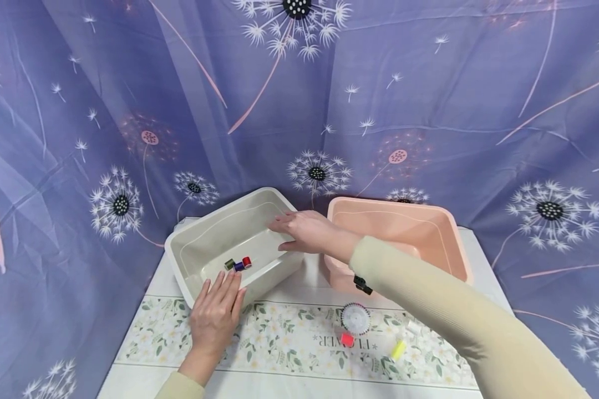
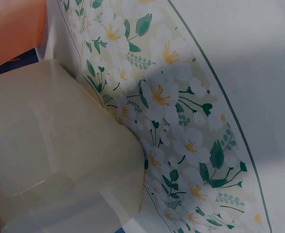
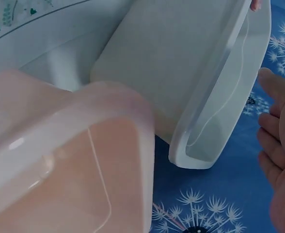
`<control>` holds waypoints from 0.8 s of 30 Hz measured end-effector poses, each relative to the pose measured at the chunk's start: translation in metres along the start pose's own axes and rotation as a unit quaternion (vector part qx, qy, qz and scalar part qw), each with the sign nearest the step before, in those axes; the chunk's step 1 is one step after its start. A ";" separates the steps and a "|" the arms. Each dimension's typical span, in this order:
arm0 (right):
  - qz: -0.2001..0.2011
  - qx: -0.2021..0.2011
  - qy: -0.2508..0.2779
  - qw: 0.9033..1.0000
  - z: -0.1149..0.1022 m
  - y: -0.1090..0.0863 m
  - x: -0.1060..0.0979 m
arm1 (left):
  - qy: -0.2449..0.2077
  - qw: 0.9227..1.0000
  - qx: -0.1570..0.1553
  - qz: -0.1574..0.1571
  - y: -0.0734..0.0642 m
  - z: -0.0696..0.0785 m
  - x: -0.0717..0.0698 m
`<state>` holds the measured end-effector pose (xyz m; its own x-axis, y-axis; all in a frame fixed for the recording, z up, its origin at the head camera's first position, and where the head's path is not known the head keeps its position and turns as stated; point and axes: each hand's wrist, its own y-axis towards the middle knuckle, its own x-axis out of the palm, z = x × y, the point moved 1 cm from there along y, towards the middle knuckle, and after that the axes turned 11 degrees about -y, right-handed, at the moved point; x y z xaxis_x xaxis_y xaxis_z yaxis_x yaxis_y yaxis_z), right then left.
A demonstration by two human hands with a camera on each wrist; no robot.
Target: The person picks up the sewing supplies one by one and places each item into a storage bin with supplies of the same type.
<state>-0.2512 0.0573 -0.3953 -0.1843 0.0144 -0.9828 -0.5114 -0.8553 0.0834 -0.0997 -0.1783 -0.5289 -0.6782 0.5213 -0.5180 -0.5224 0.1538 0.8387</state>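
Left hand (image 1: 214, 317): your fingers lie straight over the near rim of the grey bin (image 1: 229, 230); nothing seen in their grasp.
Spools: an olive spool (image 1: 229, 264), a purple spool (image 1: 238, 266) and a red spool (image 1: 247, 261), left to right, in a close group on the bin's floor, just beyond your left fingertips.
Right hand (image 1: 304, 231): over the bin's right end, well apart from the group; your fingers are extended and released, nothing seen in them.
Scarlet spool (image 1: 347, 339): on the table (image 1: 157, 285), just beside the near edge of the pin wheel (image 1: 355, 318).
Pink bin (image 1: 394, 219): right of the grey bin, partly hidden from you by your right sleeve (image 1: 429, 293).
Yellow spool (image 1: 398, 349): lies at a slant, right of the pin wheel.
White piece (image 1: 414, 327): near the yellow one, beside your sleeve; kind unclear.
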 end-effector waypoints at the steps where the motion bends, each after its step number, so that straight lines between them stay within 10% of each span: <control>1: 0.004 0.000 0.005 1.000 0.000 -0.004 0.000 | 0.000 1.000 -0.001 0.000 0.000 0.000 0.000; 24: 0.074 0.014 0.047 0.996 -0.023 -0.083 0.004 | -0.001 1.000 -0.004 0.001 0.000 0.001 0.000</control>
<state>-0.1899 0.1160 -0.4095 -0.1817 -0.1608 -0.9701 -0.5078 -0.8294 0.2327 -0.0988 -0.1774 -0.5285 -0.6784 0.5231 -0.5158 -0.5247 0.1464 0.8386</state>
